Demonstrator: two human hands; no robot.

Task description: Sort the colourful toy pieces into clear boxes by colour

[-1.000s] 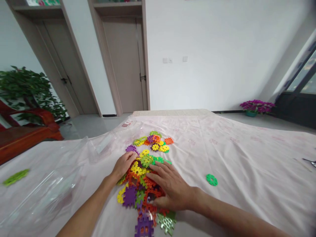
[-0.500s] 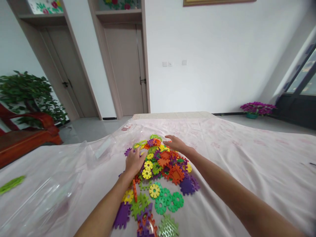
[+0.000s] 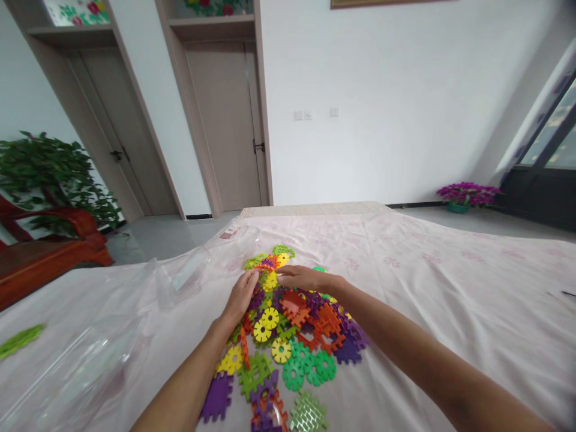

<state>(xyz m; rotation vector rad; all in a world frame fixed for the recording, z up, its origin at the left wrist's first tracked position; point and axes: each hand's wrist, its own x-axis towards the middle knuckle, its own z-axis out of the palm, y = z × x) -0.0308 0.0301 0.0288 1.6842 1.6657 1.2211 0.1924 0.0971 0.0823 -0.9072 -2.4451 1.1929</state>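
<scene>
A heap of plastic building pieces spreads over the middle of the cloth, with notched yellow discs (image 3: 270, 318), orange square plates (image 3: 294, 303) and purple plates (image 3: 216, 396) among them. Along the heap's left side rests my left hand (image 3: 243, 293), its fingers stretched forward and touching the pieces. My right hand (image 3: 308, 279) lies across the upper part of the heap, fingers extended flat and pointing left. Both hands are open, and neither grips a piece that I can see. Nearer to me are green discs (image 3: 293, 373) and a lime-green square plate (image 3: 255, 375).
Clear plastic packaging (image 3: 76, 366) is spread on the pale floral cloth (image 3: 405, 312) at left. A separate lime-green piece (image 3: 21, 340) sits at the far left. Beyond stand a wooden chair (image 3: 85, 231) and purple flowers (image 3: 468, 193).
My right hand has moved left and nearer over the heap. My left hand has turned and drawn in against its side. Some pieces at the top have shifted toward me.
</scene>
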